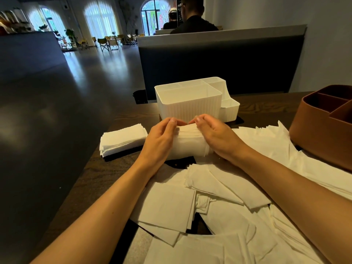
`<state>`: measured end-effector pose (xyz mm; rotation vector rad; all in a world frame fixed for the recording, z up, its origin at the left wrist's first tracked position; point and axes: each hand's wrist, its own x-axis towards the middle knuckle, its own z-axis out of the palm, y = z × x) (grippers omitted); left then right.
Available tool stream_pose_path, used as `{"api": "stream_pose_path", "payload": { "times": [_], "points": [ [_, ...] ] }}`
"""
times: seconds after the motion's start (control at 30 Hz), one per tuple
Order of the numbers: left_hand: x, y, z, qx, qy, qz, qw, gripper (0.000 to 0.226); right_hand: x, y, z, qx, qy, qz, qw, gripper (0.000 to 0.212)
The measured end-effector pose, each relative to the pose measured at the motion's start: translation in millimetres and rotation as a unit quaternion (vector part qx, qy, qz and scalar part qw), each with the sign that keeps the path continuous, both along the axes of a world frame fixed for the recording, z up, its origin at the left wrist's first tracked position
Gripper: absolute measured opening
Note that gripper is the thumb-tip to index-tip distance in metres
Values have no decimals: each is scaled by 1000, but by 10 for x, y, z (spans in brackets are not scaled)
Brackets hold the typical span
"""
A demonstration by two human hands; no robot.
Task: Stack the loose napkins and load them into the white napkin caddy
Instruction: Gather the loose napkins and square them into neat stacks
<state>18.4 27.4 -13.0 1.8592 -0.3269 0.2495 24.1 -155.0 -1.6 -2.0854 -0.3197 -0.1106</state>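
Two hands, left hand (161,139) and right hand (214,135), clasping one napkin bundle (187,144) before one white caddy (188,103); one finished stack (122,140) near table's (106,168) left edge; loose napkins (219,216) perhaps dozens.

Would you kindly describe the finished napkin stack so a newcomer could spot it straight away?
Start at the white caddy on the dark wooden table. Just near-left of it, by the table's left edge, lies the napkin stack. Unlike the loose napkins, it is squared up, and no hand touches it.

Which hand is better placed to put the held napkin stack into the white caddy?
Neither clearly: left hand and right hand both hold the napkin stack, directly before the white caddy.
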Motion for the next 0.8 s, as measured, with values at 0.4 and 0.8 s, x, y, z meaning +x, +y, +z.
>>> {"api": "stream_pose_path", "payload": {
  "times": [0.4, 0.8],
  "points": [
    [-11, 122, 8, 104, -4, 29, 994, 40, -46, -165, 94, -108, 27, 123, 986, 89],
    [-73, 148, 201, 66, 61, 58, 994, 47, 13, -107, 58, 32, 49, -36, 998, 68]
  ]
}}
